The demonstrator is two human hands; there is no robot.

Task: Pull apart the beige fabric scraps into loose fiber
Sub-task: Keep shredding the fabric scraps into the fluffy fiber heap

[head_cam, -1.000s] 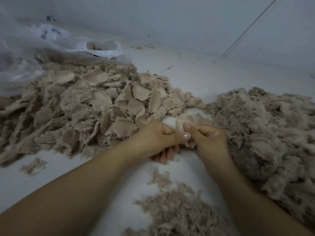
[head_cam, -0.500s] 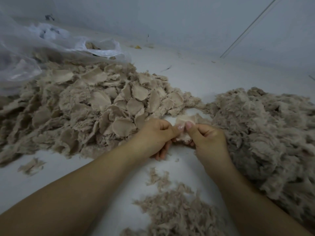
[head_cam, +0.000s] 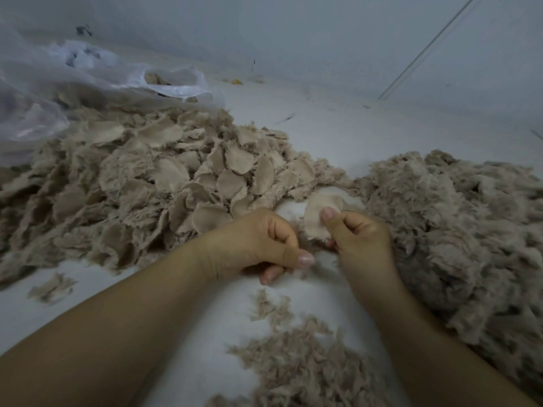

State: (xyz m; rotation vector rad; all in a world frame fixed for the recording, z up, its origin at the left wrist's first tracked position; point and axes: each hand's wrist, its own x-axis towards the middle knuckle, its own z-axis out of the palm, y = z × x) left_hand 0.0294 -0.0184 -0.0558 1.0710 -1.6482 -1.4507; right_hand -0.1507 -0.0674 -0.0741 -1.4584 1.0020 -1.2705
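No writing, label or brand mark can be read anywhere in the view. The right hand (head_cam: 360, 239) is held up between the two large heaps, its thumb raised and pressed against a round beige fabric scrap (head_cam: 318, 217), which is pinched between thumb and curled fingers and stands nearly upright just above the pale worktop (head_cam: 338, 124). The left hand (head_cam: 258, 243) is placed just beside it and lower, with the fingers curled into the palm and the thumb laid flat across them; a faint wisp of fiber appears to be pinched at the thumb tip, though this is blurred and cannot be told for certain. The two hands are set slightly apart, and thin strands are seen between them. Both bare forearms are stretched in from the lower edge. A wide pile of scraps (head_cam: 141, 186), many of them flat rounded discs, is spread to the left of the hands. A fluffy pile of loose fiber (head_cam: 458, 227) is heaped to the right, touching the right wrist. A smaller scatter of torn fiber (head_cam: 296, 368) lies between the forearms. A crumpled clear plastic bag (head_cam: 58, 83) is seen behind the scrap pile, partly draped over it.
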